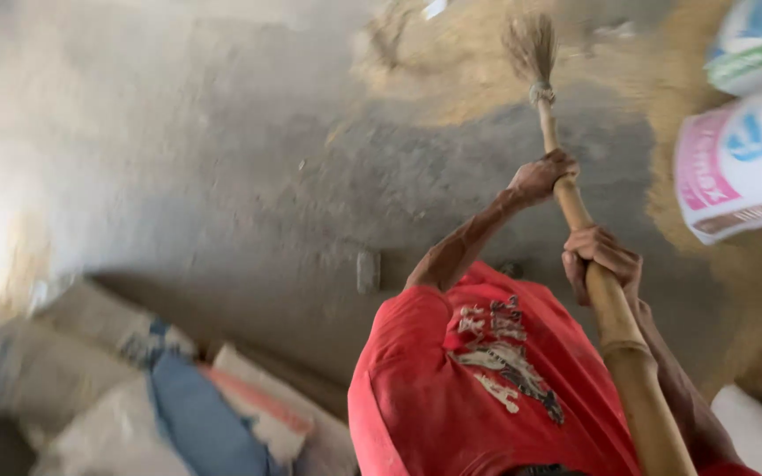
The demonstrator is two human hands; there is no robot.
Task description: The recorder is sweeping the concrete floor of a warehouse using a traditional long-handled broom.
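both hands (541, 176) gripping broom (606, 291) — filled sacks (738, 163)

a grey concrete floor (222, 176) is seen, dusty and rough. a spread of tan husk (690, 176) is scattered over it along the top and down the right side, and the brush head of a broom (531, 44) is set against that spread. white printed sacks (738, 167) are laid on the husk at the right edge, one above another. more sacks (178, 405), white and blue, are piled on the floor at the lower left, blurred. a small pale block (368, 271) is seen lying near the middle.
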